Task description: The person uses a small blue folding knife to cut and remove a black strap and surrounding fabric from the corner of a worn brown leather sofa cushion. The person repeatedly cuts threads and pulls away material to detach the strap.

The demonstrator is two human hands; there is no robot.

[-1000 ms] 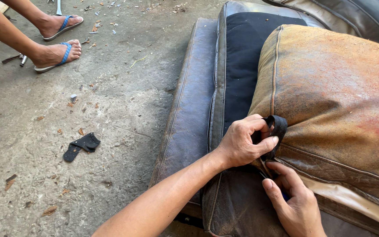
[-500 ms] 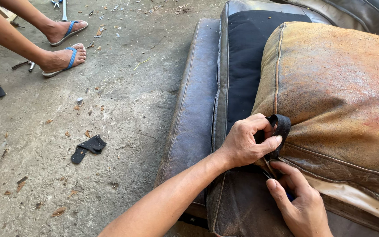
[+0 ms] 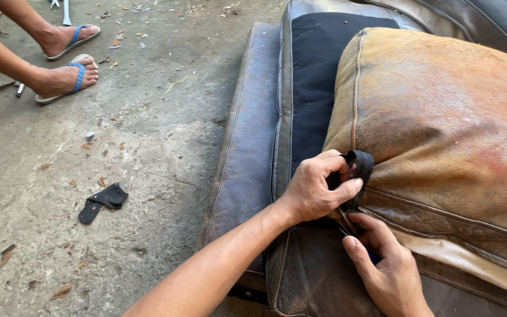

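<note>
Centre-right of the frame, we are pinching a black fabric strip point(image 3: 359, 167) with our left hand point(image 3: 318, 188) against the worn brown cushion point(image 3: 441, 129) (seam corner); our right hand point(image 3: 385, 270) is curling beneath, grip unclear.

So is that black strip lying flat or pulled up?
Pulled up. The left hand pinches the black strip and lifts it off the corner of the brown cushion, bent into a loop over the fingers.
</note>
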